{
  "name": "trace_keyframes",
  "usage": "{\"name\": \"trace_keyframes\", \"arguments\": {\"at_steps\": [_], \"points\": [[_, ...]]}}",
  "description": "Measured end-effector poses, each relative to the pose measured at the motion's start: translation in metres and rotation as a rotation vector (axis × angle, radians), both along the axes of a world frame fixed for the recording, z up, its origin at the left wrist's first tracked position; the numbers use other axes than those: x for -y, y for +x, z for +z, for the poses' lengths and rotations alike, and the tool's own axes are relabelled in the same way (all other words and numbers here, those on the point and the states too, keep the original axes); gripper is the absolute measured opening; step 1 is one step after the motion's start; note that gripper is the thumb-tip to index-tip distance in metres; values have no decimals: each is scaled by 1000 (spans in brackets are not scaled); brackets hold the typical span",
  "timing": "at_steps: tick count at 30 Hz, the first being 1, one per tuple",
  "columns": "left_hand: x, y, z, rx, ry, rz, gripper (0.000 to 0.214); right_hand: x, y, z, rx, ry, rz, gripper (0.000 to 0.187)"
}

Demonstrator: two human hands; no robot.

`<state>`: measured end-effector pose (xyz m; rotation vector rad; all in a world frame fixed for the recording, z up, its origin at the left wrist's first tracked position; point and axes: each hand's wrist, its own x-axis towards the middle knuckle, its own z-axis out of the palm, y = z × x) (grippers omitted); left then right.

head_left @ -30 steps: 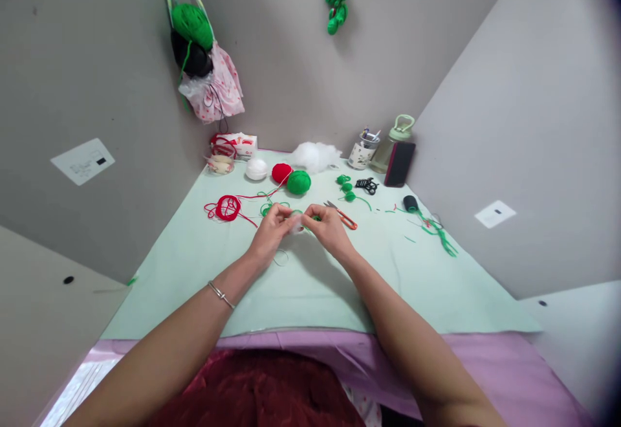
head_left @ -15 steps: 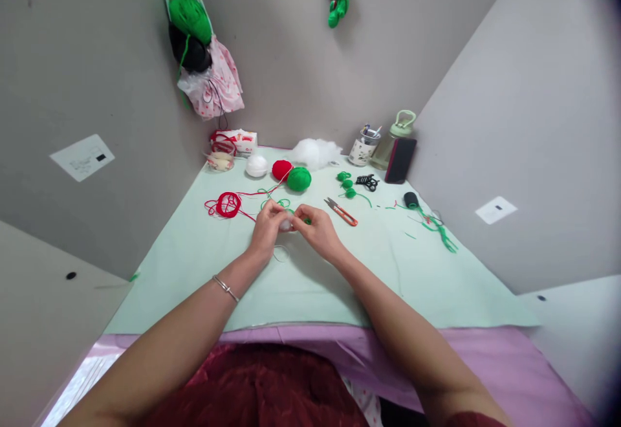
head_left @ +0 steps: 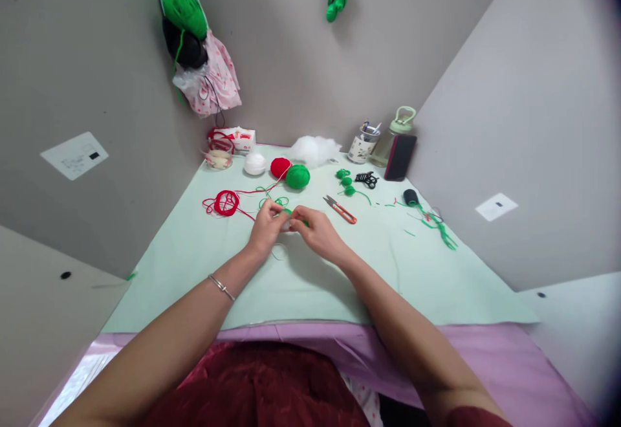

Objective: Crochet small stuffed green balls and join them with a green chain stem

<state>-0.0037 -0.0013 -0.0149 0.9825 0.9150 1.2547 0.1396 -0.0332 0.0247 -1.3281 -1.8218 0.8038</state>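
My left hand [head_left: 266, 228] and my right hand [head_left: 317, 229] meet above the middle of the table, fingers closed. Between them is a small green yarn piece [head_left: 288, 211] with a tuft of white stuffing [head_left: 286, 225] at it; the fingers hide most of both. Both hands pinch this piece from either side. Loose green yarn [head_left: 281, 202] lies just behind the fingers, and a loop of red yarn [head_left: 227, 203] runs toward the left hand. Orange-handled thread snips [head_left: 341, 209] lie right of my right hand.
Behind the hands sit a red yarn ball [head_left: 280, 167], a green yarn ball [head_left: 297, 176], a white ball [head_left: 255, 164] and fluffy stuffing [head_left: 315, 151]. Farther right are small green pieces [head_left: 346, 182], a black claw clip [head_left: 367, 180], a phone [head_left: 400, 158] and a bottle [head_left: 388, 145].
Less of the white stuffing shows between my fingers, and my right fingers have shifted slightly over it. The whole view has moved a little.
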Motion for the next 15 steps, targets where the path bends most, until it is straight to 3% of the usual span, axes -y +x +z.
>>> {"name": "trace_keyframes", "arguments": {"at_steps": [5,10,15], "points": [[-3,-1,-2,1,-38,24,25,1,-12,-8,33,26,-49,13],[4,-3,13,96,-32,-77,27,-6,-5,-7,-25,8,-142,15],[10,-6,23,161,22,-152,32,-8,5,1,-141,-44,-122,26]]}}
